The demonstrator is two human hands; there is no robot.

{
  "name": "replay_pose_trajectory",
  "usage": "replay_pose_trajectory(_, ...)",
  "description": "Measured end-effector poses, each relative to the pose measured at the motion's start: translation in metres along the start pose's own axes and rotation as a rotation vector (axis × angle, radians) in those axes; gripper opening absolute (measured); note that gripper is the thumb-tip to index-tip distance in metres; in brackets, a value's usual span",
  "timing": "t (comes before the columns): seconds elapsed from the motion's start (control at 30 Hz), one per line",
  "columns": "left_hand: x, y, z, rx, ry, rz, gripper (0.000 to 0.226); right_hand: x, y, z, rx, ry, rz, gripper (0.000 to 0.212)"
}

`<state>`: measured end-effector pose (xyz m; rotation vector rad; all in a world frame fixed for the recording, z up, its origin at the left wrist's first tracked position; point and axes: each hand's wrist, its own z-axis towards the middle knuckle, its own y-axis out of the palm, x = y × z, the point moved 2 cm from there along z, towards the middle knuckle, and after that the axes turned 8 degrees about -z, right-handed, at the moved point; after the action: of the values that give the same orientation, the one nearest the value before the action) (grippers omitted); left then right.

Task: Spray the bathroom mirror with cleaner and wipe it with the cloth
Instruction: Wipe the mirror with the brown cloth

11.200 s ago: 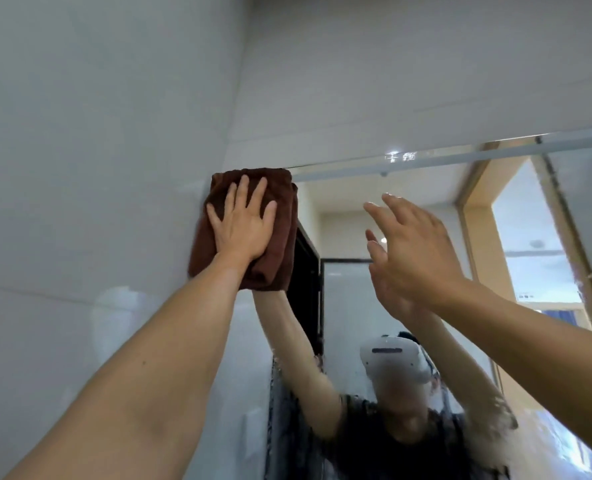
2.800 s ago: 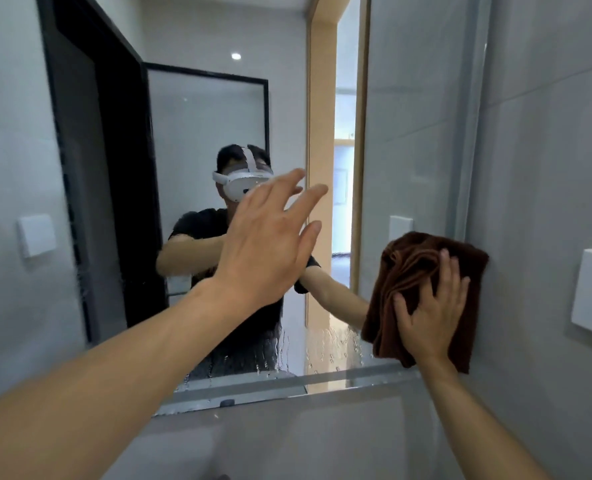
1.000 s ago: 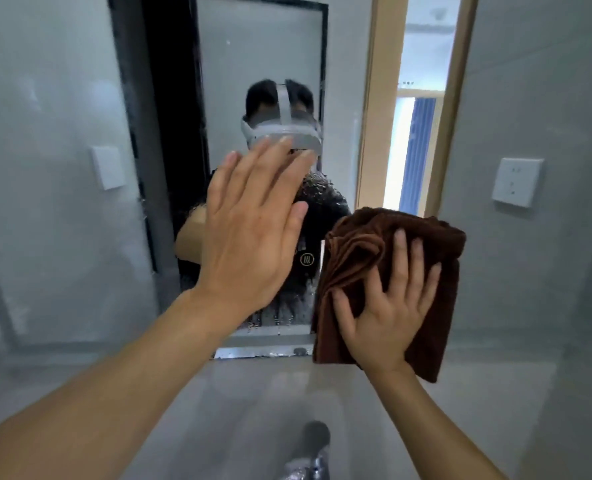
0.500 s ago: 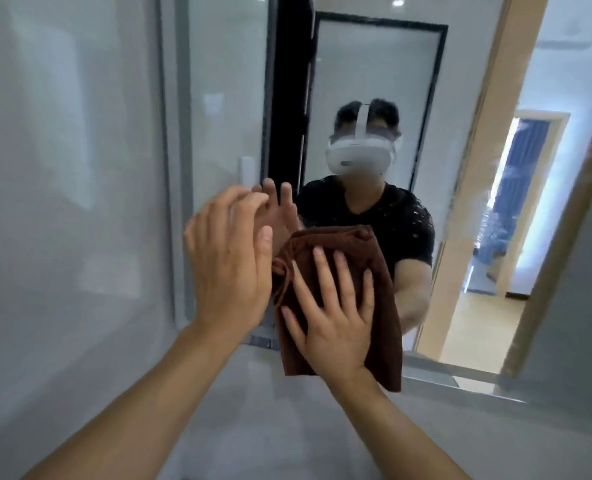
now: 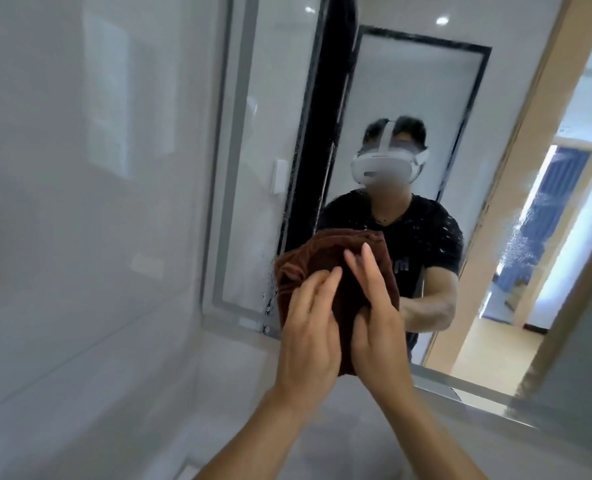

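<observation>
A folded brown cloth [image 5: 325, 261] is pressed flat against the lower left part of the bathroom mirror [image 5: 426, 81]. My right hand [image 5: 377, 317] lies on the cloth with fingers stretched up, pinning it to the glass. Beside it, my left hand [image 5: 308, 330] has its fingers spread and resting on the cloth's left half. Droplets speckle the glass near the cloth's left edge and at the right side of the mirror. No spray bottle is in view.
White tiled wall [image 5: 80, 237] fills the left side and the strip below the mirror's metal bottom edge [image 5: 460, 386]. The mirror reflects a person with a headset, a black door frame and a lit doorway.
The cloth under my right hand has slid left and a little up along the mirror's bottom. My left hand, hovering beside it before, now rests on the cloth too.
</observation>
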<state>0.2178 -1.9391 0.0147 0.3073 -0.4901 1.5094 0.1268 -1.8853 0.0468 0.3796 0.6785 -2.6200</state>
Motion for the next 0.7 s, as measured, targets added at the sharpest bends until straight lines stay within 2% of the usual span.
replay_pose_trajectory(0.1,0.007,0.022,0.003,0.067,0.025,0.263,0.047,0.000,-0.023,0.001,-0.067,0.059,0.078,0.083)
replay_pose_trajectory(0.17,0.004,0.040,0.009,0.119,-0.015,0.349,0.045,-0.006,-0.044,0.003,-0.061,0.053,0.101,0.076)
replay_pose_trajectory(0.4,0.001,0.082,0.016,0.234,0.012,0.474,0.049,-0.012,-0.140,0.012,0.057,-0.161,-0.192,0.065)
replay_pose_trajectory(0.5,0.033,0.120,0.009,0.158,0.092,0.479,0.055,-0.004,-0.170,0.015,0.141,-0.157,-0.278,0.065)
replay_pose_trajectory(0.6,0.078,0.168,-0.001,0.013,0.251,0.449,0.061,0.003,-0.192,0.019,0.212,-0.155,-0.363,0.065)
replay_pose_trajectory(0.7,0.123,0.204,0.006,-0.086,0.437,0.351,0.056,0.010,-0.216,0.024,0.315,-0.108,-0.413,0.065)
